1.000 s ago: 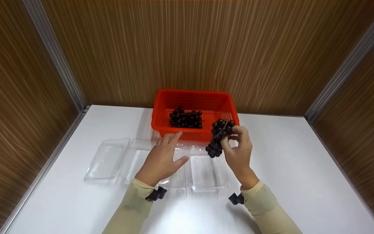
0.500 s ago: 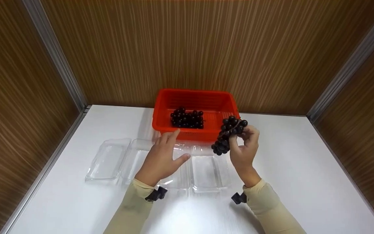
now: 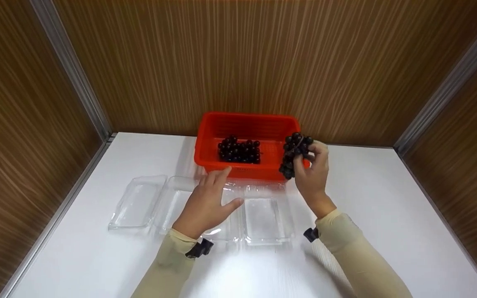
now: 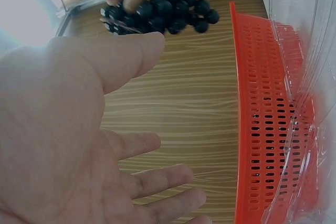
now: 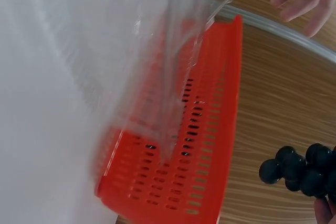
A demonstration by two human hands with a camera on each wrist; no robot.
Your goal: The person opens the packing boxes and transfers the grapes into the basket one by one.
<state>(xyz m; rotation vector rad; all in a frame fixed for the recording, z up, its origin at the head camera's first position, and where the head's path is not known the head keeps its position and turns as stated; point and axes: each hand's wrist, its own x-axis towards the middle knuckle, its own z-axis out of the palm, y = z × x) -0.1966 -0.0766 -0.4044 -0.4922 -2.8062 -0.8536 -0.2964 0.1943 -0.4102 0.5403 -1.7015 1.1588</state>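
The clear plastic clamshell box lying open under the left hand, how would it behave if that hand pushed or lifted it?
The clamshell box looks thin and see-through, so it is probably very light and would slide easily on the smooth white table. Its walls likely flex under the left hand. Being open and hinged, the lid half may flop when lifted.

Glossy dark grapes (image 3: 294,154); perforated orange plastic basket (image 3: 246,121); clear glossy plastic trays (image 3: 139,203); wood-grain walls (image 3: 238,62).

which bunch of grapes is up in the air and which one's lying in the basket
The grape bunch held by the right hand hangs in the air, by the red basket's right front corner. The other bunch lies inside the basket, untouched.
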